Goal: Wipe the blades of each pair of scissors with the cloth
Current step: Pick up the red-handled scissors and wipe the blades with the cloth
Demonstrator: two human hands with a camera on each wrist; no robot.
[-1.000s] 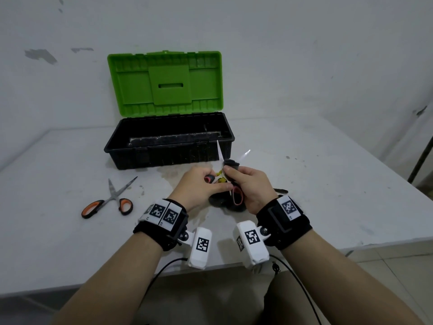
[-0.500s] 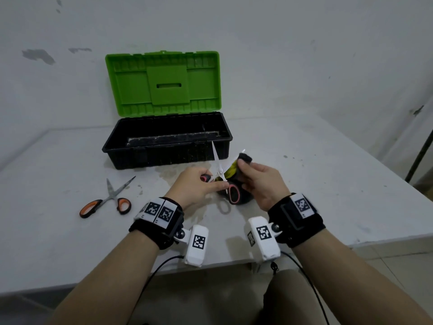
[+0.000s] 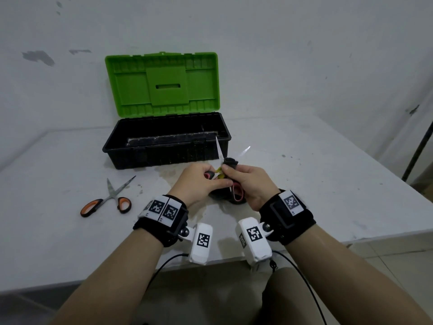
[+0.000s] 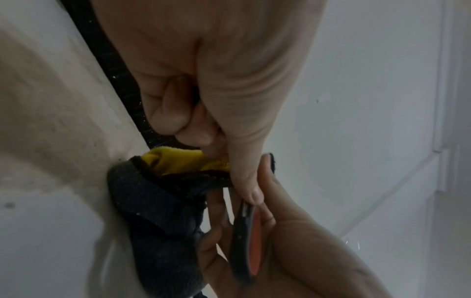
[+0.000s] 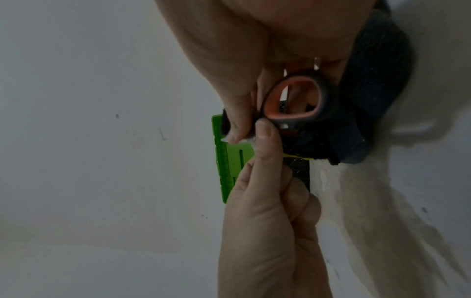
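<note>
A pair of scissors with red-lined black handles is held upright over the table's front, blades point(image 3: 219, 150) spread apart and pointing up. My left hand point(image 3: 210, 181) grips one handle point(image 3: 208, 175). My right hand point(image 3: 234, 174) pinches a dark cloth with a yellow side point(image 3: 230, 161) around the right blade, low near the pivot. That blade's tip point(image 3: 245, 150) shows above the cloth. The other handle ring point(image 5: 295, 100) hangs under my right palm, with the rest of the cloth point(image 4: 158, 221) draped below. A second pair of scissors point(image 3: 110, 198), orange-handled, lies on the table to the left.
An open toolbox stands behind my hands, its green lid point(image 3: 161, 83) raised against the wall and its black base point(image 3: 166, 158) just beyond the blade tips. The white table's front edge point(image 3: 117, 277) is close to my wrists. A dark pole point(image 3: 419, 148) stands at the far right.
Half a second ago my right hand had slid the cloth up the right blade to its tip. It has come back down to the pivot, baring the tip. My left hand keeps its grip.
</note>
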